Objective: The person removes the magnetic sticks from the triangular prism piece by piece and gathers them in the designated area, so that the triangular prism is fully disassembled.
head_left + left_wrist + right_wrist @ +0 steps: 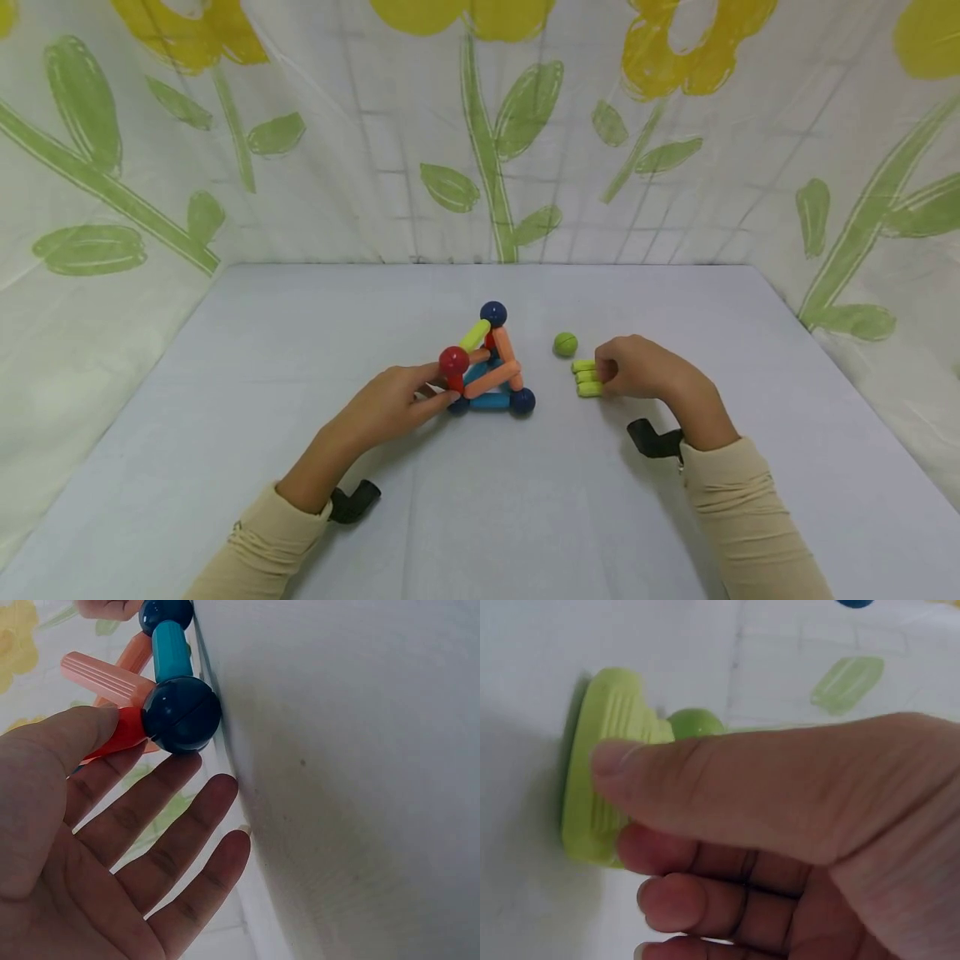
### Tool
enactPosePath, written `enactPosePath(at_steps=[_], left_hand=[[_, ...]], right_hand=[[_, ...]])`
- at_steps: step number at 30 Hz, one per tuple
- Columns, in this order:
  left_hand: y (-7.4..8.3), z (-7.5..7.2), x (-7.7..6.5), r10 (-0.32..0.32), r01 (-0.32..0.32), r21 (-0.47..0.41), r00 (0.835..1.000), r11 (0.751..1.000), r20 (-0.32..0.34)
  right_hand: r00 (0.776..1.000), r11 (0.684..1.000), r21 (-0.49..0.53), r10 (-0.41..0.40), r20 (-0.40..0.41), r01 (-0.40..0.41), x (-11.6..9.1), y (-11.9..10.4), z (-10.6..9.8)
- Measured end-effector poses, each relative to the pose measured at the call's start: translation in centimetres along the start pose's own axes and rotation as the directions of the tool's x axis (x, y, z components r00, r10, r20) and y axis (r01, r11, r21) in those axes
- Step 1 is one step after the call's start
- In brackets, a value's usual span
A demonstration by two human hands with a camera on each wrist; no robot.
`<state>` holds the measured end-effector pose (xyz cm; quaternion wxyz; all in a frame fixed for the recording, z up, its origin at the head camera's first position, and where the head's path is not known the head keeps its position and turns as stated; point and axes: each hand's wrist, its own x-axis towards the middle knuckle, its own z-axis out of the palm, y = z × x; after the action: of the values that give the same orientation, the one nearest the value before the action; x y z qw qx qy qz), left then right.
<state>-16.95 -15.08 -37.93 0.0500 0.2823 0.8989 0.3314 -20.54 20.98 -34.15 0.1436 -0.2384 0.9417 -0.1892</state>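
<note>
A frame of toy building rods and balls stands at mid-table, with a navy ball [493, 314] at its far corner and another navy ball [522, 402] at the near right. Blue rods [490, 401], salmon rods [491, 379] and a yellow-green rod [474, 335] link up in it. On its left side my left hand [386, 406] pinches an upright red rod [124, 731], topped by a red ball [453, 361]. My right hand [643, 367] pinches a yellow-green rod [581, 802] in a row of several, its thumb laid over the ridged side and the other fingers curled.
A small green ball [566, 344] lies between the frame and the rods on the right. Behind the white table [510, 500] hangs a flower-printed curtain [337, 150]. Each wrist carries a black camera mount [655, 439].
</note>
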Motion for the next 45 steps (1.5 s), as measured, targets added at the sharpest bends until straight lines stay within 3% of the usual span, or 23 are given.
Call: enactPosePath(at_steps=[6, 13, 16, 20, 25, 28, 32, 41, 45], left_hand=[[0.1, 0.0, 0.1, -0.003, 0.003, 0.005, 1.000, 1.000, 0.001], [0.2, 0.0, 0.1, -0.014, 0.014, 0.006, 1.000, 1.000, 0.005], [0.3, 0.0, 0.1, -0.024, 0.024, 0.002, 1.000, 1.000, 0.003], [0.2, -0.1, 0.1, -0.014, 0.014, -0.007, 1.000, 1.000, -0.002], [0.1, 0.0, 0.0, -0.006, 0.006, -0.006, 1.000, 1.000, -0.003], [0.1, 0.0, 0.1, -0.003, 0.003, -0.004, 1.000, 1.000, -0.002], [-0.1, 0.0, 0.1, 0.001, -0.001, -0.005, 1.000, 1.000, -0.007], [0.1, 0.0, 0.1, -0.023, 0.023, -0.006, 1.000, 1.000, 0.004], [-0.1, -0.1, 0.0, -0.025, 0.025, -0.011, 1.000, 1.000, 0.003]], right_hand=[[0.985, 0.989, 0.041, -0.138, -0.101, 0.143, 0.6, -1.1, 0.5], [0.905, 0.929, 0.049, -0.346, -0.246, 0.368, 1.3, -5.3, 1.8], [0.873, 0.900, 0.028, -0.414, -0.258, 0.435, 1.5, -6.8, 2.6], [0.849, 0.878, -0.011, -0.466, -0.251, 0.479, 1.7, -8.0, 3.5], [0.855, 0.877, -0.023, -0.474, -0.210, 0.480, 1.5, -8.5, 3.8], [0.857, 0.865, 0.020, -0.493, -0.147, 0.501, 1.2, -8.5, 3.5], [0.844, 0.844, 0.061, -0.526, -0.107, 0.534, 1.0, -8.3, 3.3], [0.884, 0.878, 0.133, -0.440, -0.155, 0.460, -0.1, -5.2, 2.1], [0.873, 0.874, 0.138, -0.428, -0.236, 0.466, -1.1, -2.9, 1.6]])
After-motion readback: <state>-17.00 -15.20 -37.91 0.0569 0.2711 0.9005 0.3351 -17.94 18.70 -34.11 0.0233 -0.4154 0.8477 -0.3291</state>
